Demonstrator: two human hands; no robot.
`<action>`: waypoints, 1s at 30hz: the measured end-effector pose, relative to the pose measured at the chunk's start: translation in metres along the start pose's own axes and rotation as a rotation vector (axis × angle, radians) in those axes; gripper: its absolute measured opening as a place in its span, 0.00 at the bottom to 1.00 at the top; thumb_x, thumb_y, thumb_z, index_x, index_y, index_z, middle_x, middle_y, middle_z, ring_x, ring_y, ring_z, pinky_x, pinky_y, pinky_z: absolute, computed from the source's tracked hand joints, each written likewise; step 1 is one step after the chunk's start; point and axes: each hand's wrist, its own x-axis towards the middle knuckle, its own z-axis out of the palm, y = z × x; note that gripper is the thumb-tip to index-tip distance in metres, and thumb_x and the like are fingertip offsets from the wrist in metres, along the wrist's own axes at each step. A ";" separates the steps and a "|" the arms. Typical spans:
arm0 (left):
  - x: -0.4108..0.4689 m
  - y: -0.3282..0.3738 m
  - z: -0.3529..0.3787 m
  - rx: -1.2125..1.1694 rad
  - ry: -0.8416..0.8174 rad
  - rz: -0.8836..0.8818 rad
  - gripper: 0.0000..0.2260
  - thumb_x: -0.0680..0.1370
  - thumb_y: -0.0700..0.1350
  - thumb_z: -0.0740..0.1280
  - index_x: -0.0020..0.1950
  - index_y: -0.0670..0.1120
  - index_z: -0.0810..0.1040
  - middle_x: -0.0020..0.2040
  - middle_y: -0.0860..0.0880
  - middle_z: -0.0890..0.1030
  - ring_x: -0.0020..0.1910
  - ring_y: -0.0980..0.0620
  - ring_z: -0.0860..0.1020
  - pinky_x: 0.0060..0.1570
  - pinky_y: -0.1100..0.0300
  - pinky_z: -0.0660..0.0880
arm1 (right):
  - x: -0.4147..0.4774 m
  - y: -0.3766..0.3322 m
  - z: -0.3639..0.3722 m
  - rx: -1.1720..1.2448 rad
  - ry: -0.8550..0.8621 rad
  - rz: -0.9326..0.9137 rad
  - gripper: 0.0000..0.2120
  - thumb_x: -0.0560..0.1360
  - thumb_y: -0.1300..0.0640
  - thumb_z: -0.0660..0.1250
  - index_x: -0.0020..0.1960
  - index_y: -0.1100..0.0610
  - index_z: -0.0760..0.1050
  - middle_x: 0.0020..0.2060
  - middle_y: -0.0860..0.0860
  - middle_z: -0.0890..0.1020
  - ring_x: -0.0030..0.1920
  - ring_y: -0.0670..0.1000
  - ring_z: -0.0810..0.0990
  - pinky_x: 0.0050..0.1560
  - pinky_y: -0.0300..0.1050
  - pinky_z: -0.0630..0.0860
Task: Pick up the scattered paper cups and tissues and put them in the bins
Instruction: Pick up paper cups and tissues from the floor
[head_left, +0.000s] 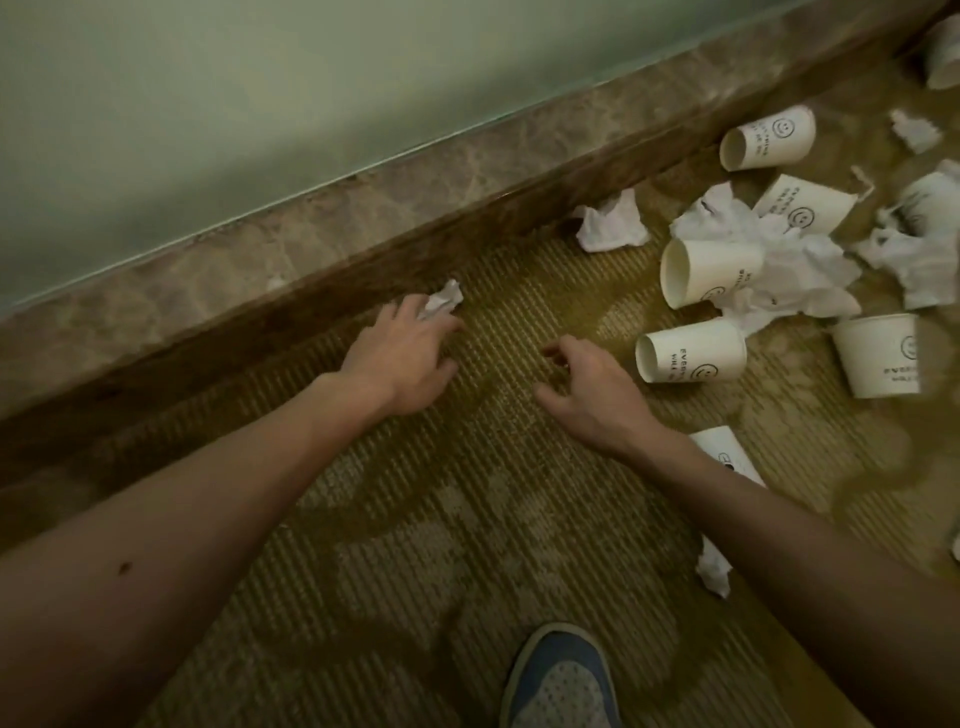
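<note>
Over patterned carpet (467, 519), the left hand (400, 358) reaches a small crumpled tissue (442, 304) lying far left by the skirting board (260, 332). Its fingertips touch the tissue, but a pinch cannot be made out. The right hand (592, 389) hangs loosely curled and empty. Paper cups (691, 358) lie scattered to the right. The tissue is probably feather-light and soft, so a gentle pinch of its bulk should lift it.
</note>
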 end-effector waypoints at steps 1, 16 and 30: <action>0.004 -0.003 0.004 -0.008 -0.013 -0.017 0.24 0.80 0.54 0.63 0.76 0.55 0.64 0.78 0.42 0.58 0.75 0.38 0.58 0.72 0.41 0.62 | 0.004 0.001 0.002 -0.016 -0.036 0.002 0.22 0.78 0.49 0.66 0.69 0.53 0.69 0.64 0.53 0.74 0.65 0.53 0.70 0.66 0.51 0.68; 0.011 0.095 0.053 -1.057 -0.040 0.005 0.16 0.75 0.32 0.71 0.61 0.45 0.78 0.40 0.47 0.81 0.31 0.60 0.79 0.33 0.69 0.76 | -0.033 0.007 -0.008 0.217 -0.047 0.047 0.25 0.77 0.60 0.64 0.74 0.54 0.68 0.70 0.53 0.74 0.69 0.50 0.70 0.65 0.35 0.61; -0.030 0.158 0.093 -1.298 -0.307 -0.125 0.04 0.77 0.40 0.72 0.51 0.44 0.83 0.38 0.48 0.82 0.35 0.55 0.79 0.36 0.62 0.75 | -0.119 0.089 -0.032 0.009 0.179 0.529 0.39 0.70 0.48 0.75 0.75 0.52 0.59 0.69 0.52 0.71 0.64 0.51 0.72 0.61 0.50 0.71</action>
